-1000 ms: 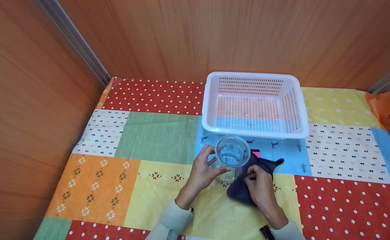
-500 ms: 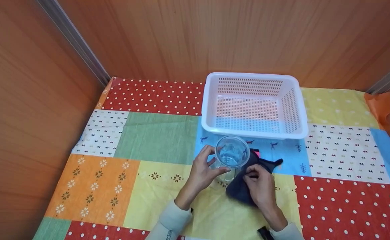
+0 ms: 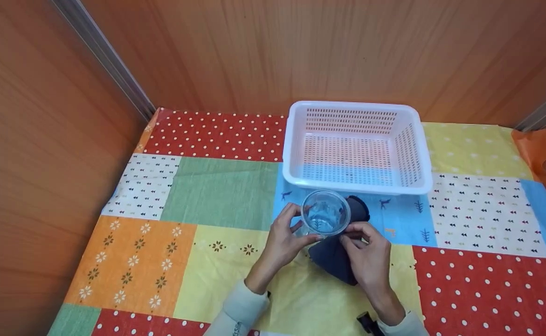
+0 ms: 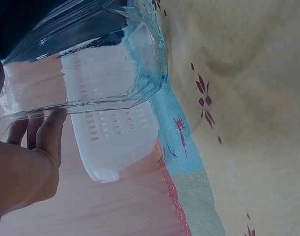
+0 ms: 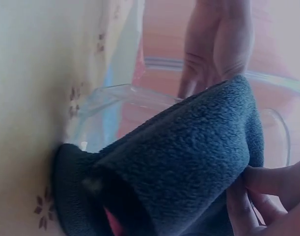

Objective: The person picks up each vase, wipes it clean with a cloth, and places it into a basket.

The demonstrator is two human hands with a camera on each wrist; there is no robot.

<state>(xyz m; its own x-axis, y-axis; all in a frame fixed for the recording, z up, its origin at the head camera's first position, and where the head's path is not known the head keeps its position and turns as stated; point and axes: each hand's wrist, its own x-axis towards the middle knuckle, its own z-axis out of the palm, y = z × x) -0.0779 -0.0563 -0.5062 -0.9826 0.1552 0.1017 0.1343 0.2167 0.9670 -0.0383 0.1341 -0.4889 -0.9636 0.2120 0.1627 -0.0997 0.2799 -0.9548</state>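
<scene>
In the head view my left hand [image 3: 286, 237] grips a clear glass [image 3: 325, 217] by its side, thumb toward me and fingers behind. The glass has its round mouth facing up toward the camera. My right hand [image 3: 370, 255] pinches a dark blue-grey fleecy cloth [image 3: 332, 261] against the near right side of the glass. Part of the cloth sticks up beyond my right fingers, beside the rim. From the right wrist, the cloth [image 5: 189, 147] wraps over the glass and hides much of it; a bit of pink shows in its fold. Faceted walls of the glass [image 4: 105, 104] show in the left wrist view.
A white perforated plastic basket [image 3: 291, 154] stands just beyond the glass, near the wooden back wall [image 3: 254, 56]. Beneath everything lies a patchwork-print tablecloth [image 3: 226, 186]. Another wooden panel [image 3: 44, 163] rises along the left.
The right hand has turned a little and shifted the cloth round the glass. The cloth's loose corner and pink tag are gone from the head view; the left hand and glass stay put.
</scene>
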